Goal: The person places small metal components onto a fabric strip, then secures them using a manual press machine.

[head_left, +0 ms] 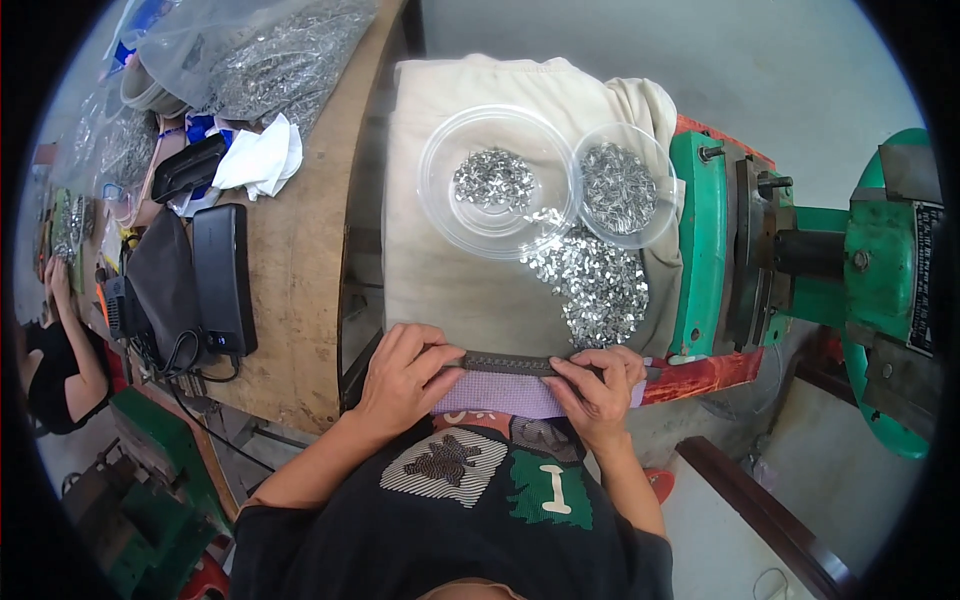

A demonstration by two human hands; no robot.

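Note:
Between my hands lies a dark grey strip (508, 363) with a row of small tooth-like notches along it, at the near edge of a beige cloth (440, 285). My left hand (408, 375) pinches its left end with thumb and fingers. At the other end my right hand (600, 390) grips it between thumb and fingertips. Just beyond my right hand a loose heap of small shiny metal pieces (600, 290) is spread on the cloth. A purple checked cloth (500, 393) shows under the strip, against my lap.
Two clear round tubs stand at the back: a large one (440, 220) and a smaller one (668, 190), both with metal pieces. A green machine (695, 260) borders the right side. On the wooden table (295, 300) sit a black power bank (223, 280) and plastic bags (290, 65). Another person (65, 370) works far left.

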